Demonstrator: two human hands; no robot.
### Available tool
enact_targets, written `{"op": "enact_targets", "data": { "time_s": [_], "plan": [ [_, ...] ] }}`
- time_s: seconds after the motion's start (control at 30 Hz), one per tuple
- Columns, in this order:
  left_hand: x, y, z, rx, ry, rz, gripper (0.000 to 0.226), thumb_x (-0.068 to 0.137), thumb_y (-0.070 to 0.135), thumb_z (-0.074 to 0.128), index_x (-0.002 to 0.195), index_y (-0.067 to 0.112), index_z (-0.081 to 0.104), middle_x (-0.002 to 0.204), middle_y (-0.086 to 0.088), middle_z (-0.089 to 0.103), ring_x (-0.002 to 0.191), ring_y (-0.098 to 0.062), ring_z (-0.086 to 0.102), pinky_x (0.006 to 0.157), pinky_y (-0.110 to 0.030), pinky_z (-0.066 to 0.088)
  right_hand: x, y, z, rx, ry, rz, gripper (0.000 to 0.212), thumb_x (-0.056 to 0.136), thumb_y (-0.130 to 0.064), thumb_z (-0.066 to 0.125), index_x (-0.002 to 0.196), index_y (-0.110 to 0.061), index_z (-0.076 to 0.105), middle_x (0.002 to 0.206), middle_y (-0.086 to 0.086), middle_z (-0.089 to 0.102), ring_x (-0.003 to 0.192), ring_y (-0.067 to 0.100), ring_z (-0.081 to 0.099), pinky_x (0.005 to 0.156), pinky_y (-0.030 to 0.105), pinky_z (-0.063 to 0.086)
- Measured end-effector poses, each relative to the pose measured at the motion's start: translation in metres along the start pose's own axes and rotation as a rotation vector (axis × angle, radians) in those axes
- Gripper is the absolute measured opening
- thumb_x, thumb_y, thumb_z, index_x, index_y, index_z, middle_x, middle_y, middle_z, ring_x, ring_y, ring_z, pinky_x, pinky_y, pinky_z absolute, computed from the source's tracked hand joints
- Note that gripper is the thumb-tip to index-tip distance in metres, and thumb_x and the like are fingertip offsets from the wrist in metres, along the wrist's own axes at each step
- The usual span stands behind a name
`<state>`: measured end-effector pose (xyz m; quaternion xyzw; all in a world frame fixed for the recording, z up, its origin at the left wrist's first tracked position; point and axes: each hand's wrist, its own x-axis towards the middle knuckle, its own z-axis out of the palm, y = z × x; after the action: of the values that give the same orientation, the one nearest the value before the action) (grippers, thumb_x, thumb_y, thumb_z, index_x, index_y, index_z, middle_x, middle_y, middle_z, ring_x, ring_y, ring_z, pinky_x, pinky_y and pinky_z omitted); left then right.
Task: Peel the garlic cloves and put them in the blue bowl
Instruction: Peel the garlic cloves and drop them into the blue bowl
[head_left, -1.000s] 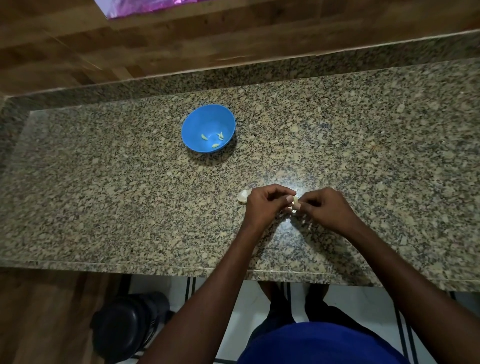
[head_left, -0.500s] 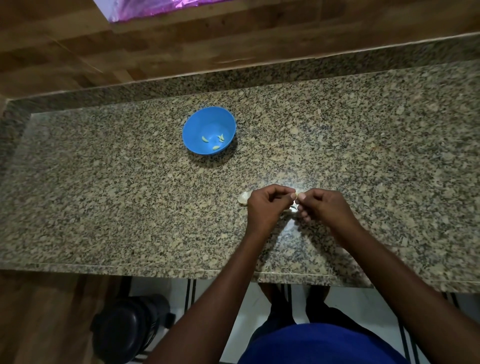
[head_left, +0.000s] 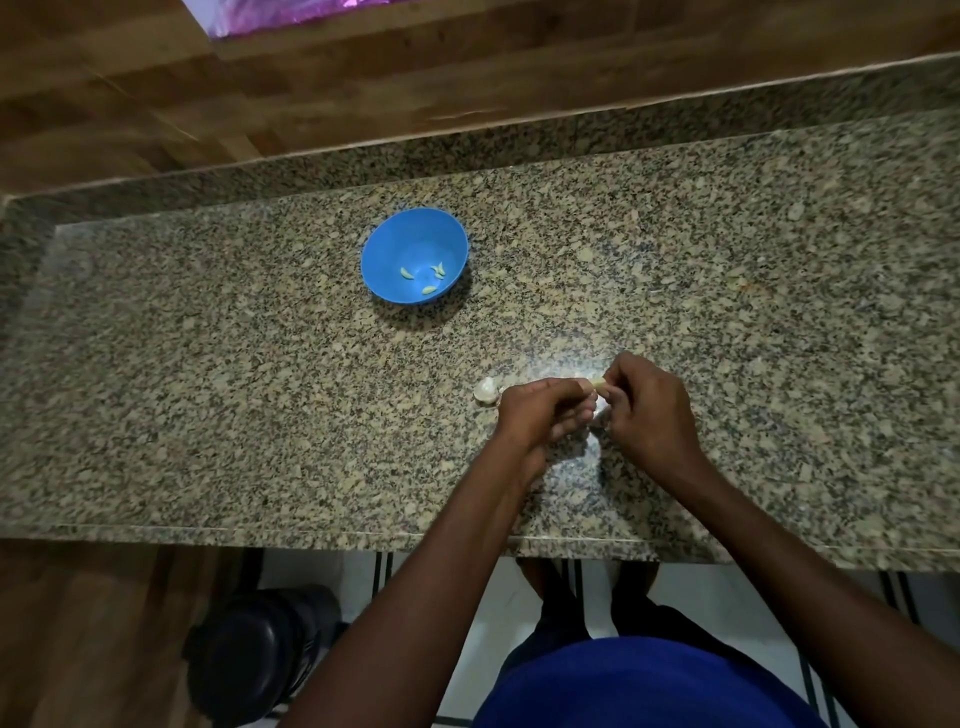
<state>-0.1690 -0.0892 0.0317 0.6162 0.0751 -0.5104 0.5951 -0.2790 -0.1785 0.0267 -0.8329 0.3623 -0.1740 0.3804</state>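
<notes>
A blue bowl (head_left: 414, 244) stands on the granite counter (head_left: 208, 389) with several peeled garlic cloves (head_left: 429, 289) in it. Nearer the front edge, my left hand (head_left: 535, 415) and my right hand (head_left: 649, 410) meet, fingers curled. Between their fingertips they pinch a small pale garlic clove (head_left: 600, 384); most of it is hidden by the fingers. A white garlic piece (head_left: 486, 391) lies on the counter just left of my left hand.
A wooden wall panel (head_left: 363, 78) rises behind the counter's raised back edge. Below the counter's front edge sits a dark round object (head_left: 254, 649) on the floor at the left. My feet stand on white tiles.
Both hands stay together on the clove and have shifted only slightly; the right fingers now sit a little higher on it. The bowl and loose garlic piece are unmoved.
</notes>
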Motion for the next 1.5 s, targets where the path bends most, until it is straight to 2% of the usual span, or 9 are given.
{"op": "enact_targets", "data": {
  "time_s": [0.13, 0.23, 0.33, 0.47, 0.67, 0.87, 1.07, 1.27, 1.5],
  "plan": [
    [0.005, 0.009, -0.008, -0.002, -0.086, -0.081, 0.006, 0.090, -0.001, 0.067, 0.093, -0.005, 0.070, 0.078, -0.014, 0.073, 0.065, -0.014, 0.070, 0.063, -0.022, 0.059, 0.008, 0.005, -0.007, 0.053, -0.101, 0.000, 0.018, 0.087, -0.006, 0.068, 0.075, -0.014, 0.057, 0.063, -0.004, 0.057, 0.057, 0.015, 0.053, 0.053, 0.027, 0.039],
    [0.006, 0.011, -0.016, 0.199, -0.160, 0.055, 0.009, 0.090, 0.003, 0.071, 0.095, -0.005, 0.069, 0.085, -0.015, 0.073, 0.069, -0.015, 0.069, 0.066, -0.024, 0.059, 0.014, 0.009, -0.014, 0.189, -0.191, 0.082, 0.017, 0.088, -0.011, 0.073, 0.074, -0.014, 0.063, 0.060, -0.003, 0.061, 0.051, 0.005, 0.055, 0.051, 0.020, 0.042],
    [0.008, 0.010, -0.019, 0.402, -0.175, 0.248, 0.022, 0.088, 0.011, 0.077, 0.100, -0.007, 0.071, 0.085, -0.013, 0.071, 0.071, -0.020, 0.068, 0.077, -0.044, 0.062, 0.018, 0.012, -0.018, 0.270, -0.244, 0.109, 0.018, 0.086, -0.015, 0.077, 0.073, -0.013, 0.065, 0.057, -0.004, 0.059, 0.047, -0.001, 0.050, 0.049, 0.012, 0.038],
    [0.008, 0.012, -0.016, 0.426, -0.248, 0.381, 0.025, 0.086, 0.005, 0.078, 0.111, 0.001, 0.074, 0.086, -0.016, 0.070, 0.079, -0.035, 0.070, 0.081, -0.061, 0.059, 0.023, 0.012, -0.022, 0.340, -0.299, 0.152, 0.018, 0.082, -0.019, 0.082, 0.070, -0.018, 0.068, 0.060, -0.001, 0.063, 0.054, 0.009, 0.056, 0.052, 0.022, 0.044],
    [0.010, 0.011, -0.012, 0.505, -0.183, 0.424, 0.017, 0.089, 0.001, 0.072, 0.105, 0.005, 0.077, 0.082, -0.017, 0.075, 0.072, -0.024, 0.072, 0.066, -0.031, 0.060, 0.023, 0.011, -0.016, 0.488, -0.291, 0.444, 0.008, 0.084, -0.001, 0.069, 0.077, 0.003, 0.071, 0.063, 0.015, 0.065, 0.052, 0.017, 0.057, 0.052, 0.026, 0.045],
    [0.015, 0.000, -0.013, 0.419, -0.099, 0.364, 0.012, 0.091, 0.001, 0.068, 0.102, 0.002, 0.073, 0.085, -0.022, 0.075, 0.081, -0.044, 0.073, 0.073, -0.049, 0.063, 0.023, 0.019, -0.006, 0.363, -0.190, 0.470, 0.012, 0.087, -0.006, 0.070, 0.075, -0.003, 0.070, 0.068, 0.017, 0.071, 0.053, 0.019, 0.062, 0.056, 0.029, 0.049],
    [0.021, -0.004, -0.015, 0.394, -0.093, 0.339, 0.010, 0.092, 0.003, 0.067, 0.100, 0.006, 0.073, 0.087, -0.025, 0.073, 0.076, -0.036, 0.069, 0.074, -0.057, 0.059, 0.025, 0.026, -0.004, 0.234, -0.162, 0.400, 0.014, 0.085, -0.016, 0.073, 0.071, -0.017, 0.070, 0.063, 0.003, 0.071, 0.061, 0.023, 0.070, 0.061, 0.035, 0.056],
    [0.024, -0.004, -0.011, 0.376, -0.098, 0.348, 0.015, 0.090, -0.002, 0.068, 0.104, -0.003, 0.074, 0.087, -0.019, 0.073, 0.067, -0.016, 0.065, 0.063, -0.025, 0.056, 0.022, 0.016, -0.008, 0.528, -0.257, 0.441, 0.006, 0.091, -0.004, 0.070, 0.088, 0.001, 0.069, 0.074, 0.024, 0.073, 0.063, 0.034, 0.071, 0.062, 0.037, 0.060],
    [0.030, -0.008, -0.011, 0.317, -0.053, 0.351, 0.016, 0.091, 0.000, 0.070, 0.107, 0.000, 0.072, 0.089, -0.024, 0.074, 0.074, -0.021, 0.072, 0.066, -0.028, 0.060, 0.026, 0.023, -0.002, 0.617, -0.282, 0.538, 0.010, 0.090, -0.002, 0.071, 0.086, 0.006, 0.066, 0.071, 0.020, 0.072, 0.061, 0.028, 0.068, 0.057, 0.031, 0.058]
  ]
}}
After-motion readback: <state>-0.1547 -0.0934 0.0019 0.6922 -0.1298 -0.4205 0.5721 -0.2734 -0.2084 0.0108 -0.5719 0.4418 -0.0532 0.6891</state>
